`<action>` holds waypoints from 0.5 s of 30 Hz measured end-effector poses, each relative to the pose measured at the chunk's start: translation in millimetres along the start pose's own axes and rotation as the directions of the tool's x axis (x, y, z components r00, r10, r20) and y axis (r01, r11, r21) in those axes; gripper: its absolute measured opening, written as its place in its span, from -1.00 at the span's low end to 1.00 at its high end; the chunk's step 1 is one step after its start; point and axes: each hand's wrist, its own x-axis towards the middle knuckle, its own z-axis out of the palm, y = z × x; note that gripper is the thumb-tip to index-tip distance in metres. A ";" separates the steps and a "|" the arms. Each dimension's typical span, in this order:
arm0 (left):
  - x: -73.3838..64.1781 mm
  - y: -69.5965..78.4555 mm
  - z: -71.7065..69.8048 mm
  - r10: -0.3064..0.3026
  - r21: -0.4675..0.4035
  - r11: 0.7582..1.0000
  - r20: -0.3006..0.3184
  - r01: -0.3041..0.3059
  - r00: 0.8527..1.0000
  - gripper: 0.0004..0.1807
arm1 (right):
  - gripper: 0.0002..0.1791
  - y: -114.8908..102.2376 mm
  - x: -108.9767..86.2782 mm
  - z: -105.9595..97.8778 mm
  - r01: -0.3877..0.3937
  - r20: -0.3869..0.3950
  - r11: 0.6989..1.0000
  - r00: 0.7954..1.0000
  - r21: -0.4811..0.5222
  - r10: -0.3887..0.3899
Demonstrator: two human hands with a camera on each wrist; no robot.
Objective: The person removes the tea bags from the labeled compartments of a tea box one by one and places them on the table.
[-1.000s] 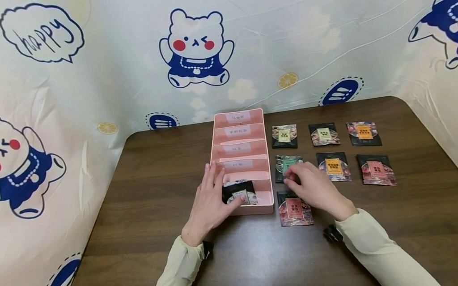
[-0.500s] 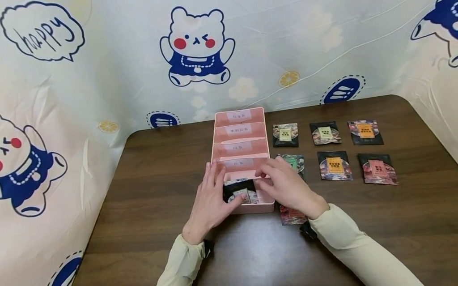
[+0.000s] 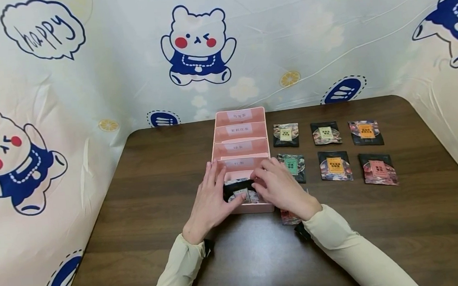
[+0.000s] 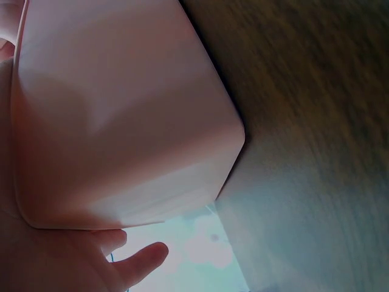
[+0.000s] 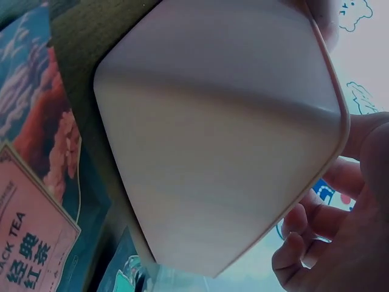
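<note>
A pink divided box [image 3: 254, 209] stands on the table, with paper labels on its dividers. In its front compartment leans a black tea packet [image 3: 235, 188] with a grey label, a pale strip showing along its top. My left hand [image 3: 209, 203] lies along the box's left rim with long, straight fingers, its thumb over the packet's face. From the right, my right hand [image 3: 283, 188] reaches over the rim and pinches the packet's upper right corner between thumb and forefinger. Both wrist views are mostly filled by the box's outer walls; the right one shows curled fingers [image 5: 298, 237] past the rim.
Beside the box lies a red-labelled black tea packet [image 3: 290, 216], partly under my right wrist. A green-labelled packet [image 3: 292, 166] sits just behind that hand. Several more packets, such as an orange-labelled one [image 3: 335, 166], lie in rows to the right. A printed cloth [image 3: 270, 45] hangs behind the table.
My right hand has moved left from the green-labelled packet, over the box's right rim, to the packet in the front compartment. My left hand has stayed in place.
</note>
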 end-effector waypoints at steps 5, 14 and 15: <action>1.0 0.7 -0.5 0.000 0.000 1.000 0.004 0.000 1.000 0.02 | -0.91 0.2 -0.4 -0.6 0.007 -0.007 1.000 1.000 -0.011 -0.007; 0.5 1.1 -0.1 -0.005 0.000 1.000 -0.006 0.005 1.000 0.04 | -0.93 -1.0 -0.9 -0.5 0.015 -0.018 1.000 1.000 -0.005 -0.015; 0.6 1.0 0.1 -0.003 -0.001 1.000 -0.011 0.003 1.000 0.04 | -0.94 -0.8 -0.8 -0.1 0.017 -0.020 1.000 1.000 -0.005 -0.018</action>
